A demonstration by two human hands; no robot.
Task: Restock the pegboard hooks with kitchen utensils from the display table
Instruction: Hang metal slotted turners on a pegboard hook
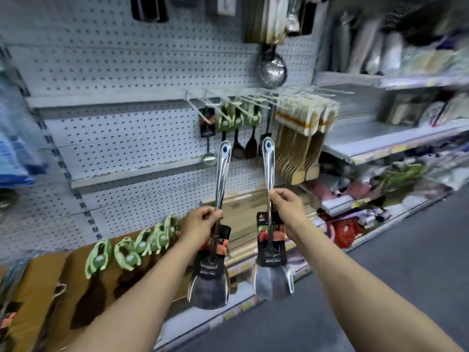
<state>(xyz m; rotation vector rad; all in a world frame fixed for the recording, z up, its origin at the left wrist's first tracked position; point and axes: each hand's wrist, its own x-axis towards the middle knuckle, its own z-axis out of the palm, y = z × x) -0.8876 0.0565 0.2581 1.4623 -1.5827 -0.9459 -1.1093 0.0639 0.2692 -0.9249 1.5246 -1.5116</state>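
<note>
left hand (200,221) pinches left spatula (212,270) | right hand (286,201) pinches right spatula (272,265) | handles upright, hang-holes below hooks (228,101) | right nearer

brown display table (38,280) with green-handled utensils (127,252)

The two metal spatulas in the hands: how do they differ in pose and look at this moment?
The left spatula is held lower and leans right, while the right spatula stands nearly upright. The left spatula's blade looks dark, the right spatula's bright. The left hand grips lower than the right hand. Both are shiny, handle up, with a dark label card and a blue-ringed hanging hole.
</note>
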